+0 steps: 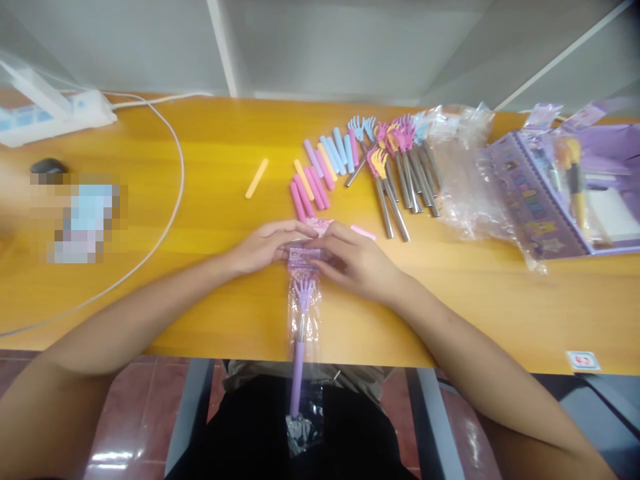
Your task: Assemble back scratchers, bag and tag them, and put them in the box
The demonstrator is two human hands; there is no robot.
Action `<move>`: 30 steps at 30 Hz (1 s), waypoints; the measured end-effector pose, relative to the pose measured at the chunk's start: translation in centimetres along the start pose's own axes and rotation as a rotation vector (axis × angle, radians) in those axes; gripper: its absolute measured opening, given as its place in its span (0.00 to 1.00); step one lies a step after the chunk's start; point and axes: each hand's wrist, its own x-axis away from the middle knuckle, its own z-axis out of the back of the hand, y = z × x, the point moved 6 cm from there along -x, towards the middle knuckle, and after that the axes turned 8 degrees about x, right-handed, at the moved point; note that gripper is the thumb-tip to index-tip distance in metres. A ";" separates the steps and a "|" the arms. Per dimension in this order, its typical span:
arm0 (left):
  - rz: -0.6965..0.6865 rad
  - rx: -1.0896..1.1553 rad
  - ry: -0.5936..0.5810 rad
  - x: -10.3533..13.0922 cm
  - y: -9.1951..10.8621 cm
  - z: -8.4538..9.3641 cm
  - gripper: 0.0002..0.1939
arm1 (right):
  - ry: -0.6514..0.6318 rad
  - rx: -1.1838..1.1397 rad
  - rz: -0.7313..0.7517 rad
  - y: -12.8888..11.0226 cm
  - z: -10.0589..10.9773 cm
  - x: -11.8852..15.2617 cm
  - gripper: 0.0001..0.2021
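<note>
A purple back scratcher (297,373) with a hand-shaped head lies inside a clear plastic bag (313,327), which hangs over the table's front edge. My left hand (275,245) touches the bag's top end, fingers bent toward the purple printed card (303,261). From the other side my right hand (353,260) grips that same end between thumb and fingers. Pink printed cards (323,227) show just behind my fingers. Farther back lie pink, purple, blue and yellow handle tubes (315,187), and to their right several scratcher heads on metal rods (410,180).
Empty clear bags (470,180) and a purple box (540,200) with packed items are at the right. One yellow tube (257,179) lies apart. A white cable (181,173) curves across the left, near a power strip (60,113). A sticker (583,361) is at the front right.
</note>
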 end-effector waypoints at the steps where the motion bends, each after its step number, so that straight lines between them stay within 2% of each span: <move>1: -0.001 0.001 -0.004 0.0 0.0 0.0 0.13 | -0.005 -0.007 -0.002 0.0 0.0 0.0 0.09; 5: -0.006 0.004 -0.006 0.0 0.2 -0.3 0.13 | 0.019 0.010 -0.105 0.7 -0.3 0.3 0.12; 10: -0.041 0.003 -0.013 0.1 0.7 -0.9 0.13 | 0.051 -0.035 -0.314 2.1 -0.6 0.8 0.30; 13: -0.081 0.025 -0.023 0.3 0.9 -0.9 0.13 | -0.006 -0.190 -0.387 2.4 -1.0 0.9 0.38; 17: -0.123 0.036 -0.046 0.2 0.9 -0.8 0.15 | -0.133 -0.508 -0.444 1.9 -2.2 1.0 0.51; 20: -0.158 0.057 -0.054 0.1 0.9 -0.7 0.14 | -0.168 -0.691 -0.499 1.6 -3.0 1.1 0.59; 26: -0.186 0.055 -0.047 -0.1 1.1 -0.7 0.14 | -0.265 -0.931 -0.628 1.7 -4.0 1.3 0.64; 30: -0.181 0.092 -0.066 0.0 1.2 -0.7 0.22 | -0.203 -0.930 -0.588 1.8 -3.7 1.1 0.59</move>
